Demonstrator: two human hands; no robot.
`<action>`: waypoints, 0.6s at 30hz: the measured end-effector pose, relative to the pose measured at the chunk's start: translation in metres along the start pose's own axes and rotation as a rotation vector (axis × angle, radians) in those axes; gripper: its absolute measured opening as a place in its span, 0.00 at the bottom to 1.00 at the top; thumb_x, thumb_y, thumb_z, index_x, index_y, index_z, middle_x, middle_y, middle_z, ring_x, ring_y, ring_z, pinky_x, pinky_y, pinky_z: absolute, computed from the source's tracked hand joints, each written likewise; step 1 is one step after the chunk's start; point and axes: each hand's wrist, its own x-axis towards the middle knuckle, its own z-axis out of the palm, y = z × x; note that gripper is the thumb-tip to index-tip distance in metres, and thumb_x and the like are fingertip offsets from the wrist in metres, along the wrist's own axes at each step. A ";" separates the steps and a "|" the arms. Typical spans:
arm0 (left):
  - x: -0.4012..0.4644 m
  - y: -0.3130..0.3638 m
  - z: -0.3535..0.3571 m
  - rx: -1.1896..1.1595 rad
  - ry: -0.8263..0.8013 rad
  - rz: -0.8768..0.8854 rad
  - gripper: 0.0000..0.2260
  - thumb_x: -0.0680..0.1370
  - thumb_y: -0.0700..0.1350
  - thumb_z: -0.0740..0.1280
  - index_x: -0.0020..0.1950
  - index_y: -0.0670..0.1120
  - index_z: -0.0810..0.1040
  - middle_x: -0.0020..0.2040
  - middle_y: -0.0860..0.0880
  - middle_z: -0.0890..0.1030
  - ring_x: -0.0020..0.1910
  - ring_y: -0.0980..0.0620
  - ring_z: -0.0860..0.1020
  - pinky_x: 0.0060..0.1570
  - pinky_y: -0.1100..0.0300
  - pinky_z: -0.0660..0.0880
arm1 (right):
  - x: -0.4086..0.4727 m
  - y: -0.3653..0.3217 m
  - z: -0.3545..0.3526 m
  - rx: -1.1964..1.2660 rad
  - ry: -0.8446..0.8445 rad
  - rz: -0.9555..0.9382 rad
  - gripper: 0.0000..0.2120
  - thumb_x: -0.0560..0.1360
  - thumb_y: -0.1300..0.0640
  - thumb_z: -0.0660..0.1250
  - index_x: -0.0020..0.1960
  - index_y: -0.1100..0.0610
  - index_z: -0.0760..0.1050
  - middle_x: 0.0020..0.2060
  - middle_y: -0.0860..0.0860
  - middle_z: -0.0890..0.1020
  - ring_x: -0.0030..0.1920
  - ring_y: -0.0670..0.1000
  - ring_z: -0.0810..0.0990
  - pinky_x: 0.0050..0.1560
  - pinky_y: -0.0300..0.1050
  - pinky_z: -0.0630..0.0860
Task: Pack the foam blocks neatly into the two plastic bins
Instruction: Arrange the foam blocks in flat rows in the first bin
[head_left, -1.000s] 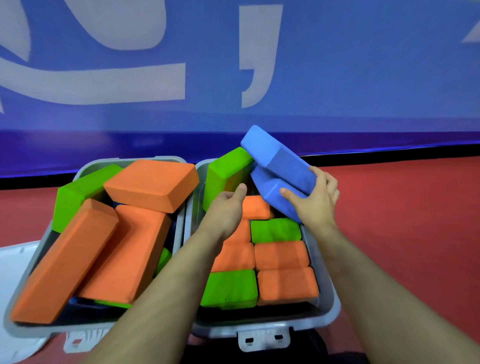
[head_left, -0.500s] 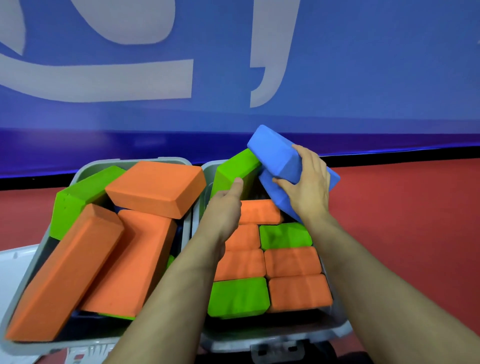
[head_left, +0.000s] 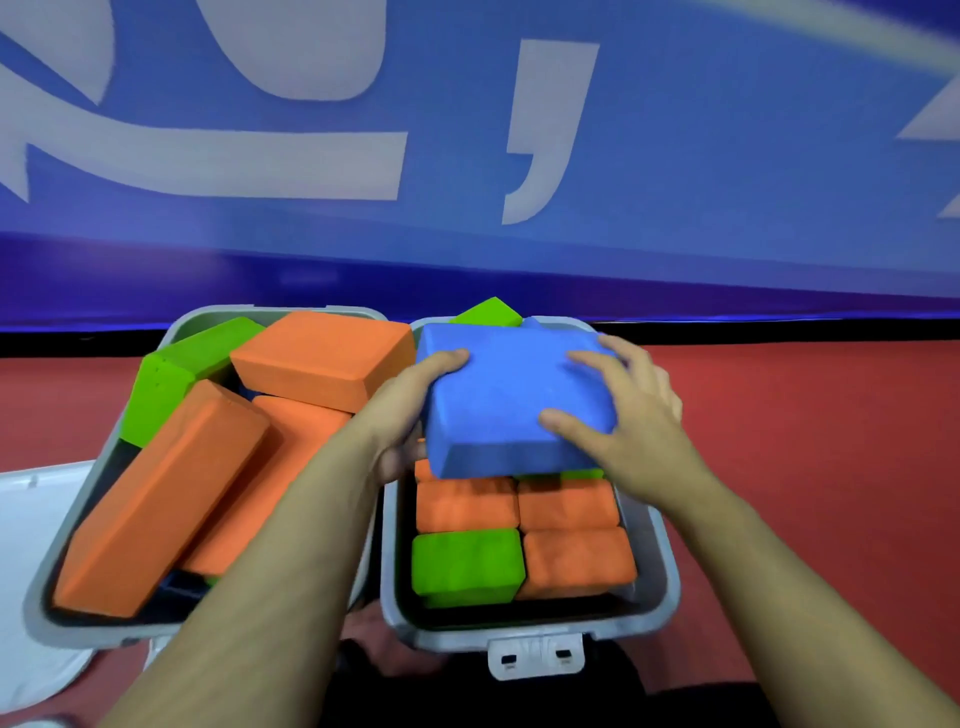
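We reach forward with both bare forearms, and both hands meet on one blue block (head_left: 511, 395) held flat above the far half of the right bin (head_left: 655, 597). Our left hand (head_left: 402, 410) takes the block's left edge: the thumb lies over the top near the corner, and the curled fingers tuck under the near left side. Our right hand (head_left: 631, 415) grips the right edge from above, thumb laid on the top face by the near corner, fingers spread and bent over the far right side. The block's near end sits a little above the packed layer; whether its far end touches anything we cannot tell.

Beneath it the right bin holds a tidy layer of orange blocks (head_left: 574, 564) and a green block (head_left: 465, 566) at the near left. A green corner (head_left: 488, 312) pokes up behind the blue block.

The left bin (head_left: 36, 603), just beside, holds long orange blocks (head_left: 161, 493) leaning loosely, with a green one (head_left: 166, 379) at the far left.
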 end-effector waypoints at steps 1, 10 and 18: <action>-0.003 -0.004 -0.005 0.036 -0.034 -0.012 0.15 0.77 0.56 0.68 0.61 0.52 0.81 0.45 0.55 0.86 0.40 0.57 0.84 0.32 0.64 0.77 | 0.003 0.007 -0.002 0.112 -0.012 0.149 0.34 0.71 0.32 0.70 0.73 0.42 0.68 0.73 0.45 0.64 0.72 0.48 0.64 0.73 0.48 0.60; 0.006 -0.074 -0.021 0.082 -0.116 -0.246 0.26 0.71 0.57 0.73 0.67 0.49 0.79 0.61 0.47 0.84 0.62 0.47 0.81 0.64 0.46 0.76 | 0.005 0.069 0.045 0.429 -0.407 0.780 0.43 0.63 0.35 0.80 0.69 0.52 0.67 0.60 0.50 0.80 0.55 0.53 0.83 0.62 0.55 0.79; 0.039 -0.118 -0.015 0.389 0.146 -0.221 0.18 0.80 0.52 0.70 0.64 0.43 0.76 0.60 0.44 0.83 0.56 0.44 0.82 0.62 0.45 0.77 | 0.000 0.094 0.094 0.309 -0.452 0.803 0.37 0.67 0.43 0.81 0.67 0.56 0.67 0.59 0.53 0.79 0.57 0.55 0.82 0.60 0.54 0.79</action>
